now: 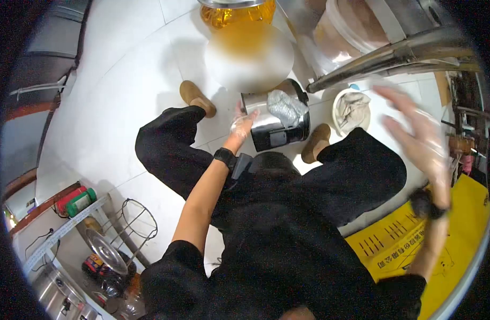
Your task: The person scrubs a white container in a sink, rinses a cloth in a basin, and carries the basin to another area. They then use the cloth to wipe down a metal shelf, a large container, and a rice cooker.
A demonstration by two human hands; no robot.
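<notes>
Between my feet on the floor is a dark, shiny metal container [263, 125], with a silvery crumpled bundle [287, 109] on it. My left hand [242, 127], in a clear plastic glove, rests at the container's left side with fingers apart. Away to the right, my right hand [415, 125] is raised, blurred by motion, its fingers spread and nothing seen in it. Between that hand and the container stands a small white bucket [338, 114] with a pale cloth [354, 110] inside.
A jar of amber liquid [237, 15] stands at the top, above a blurred patch. Bamboo poles [373, 66] reach in from the upper right. A yellow panel [458, 229] is at lower right; a shelf [69, 229] and wire rack [140, 220] at lower left.
</notes>
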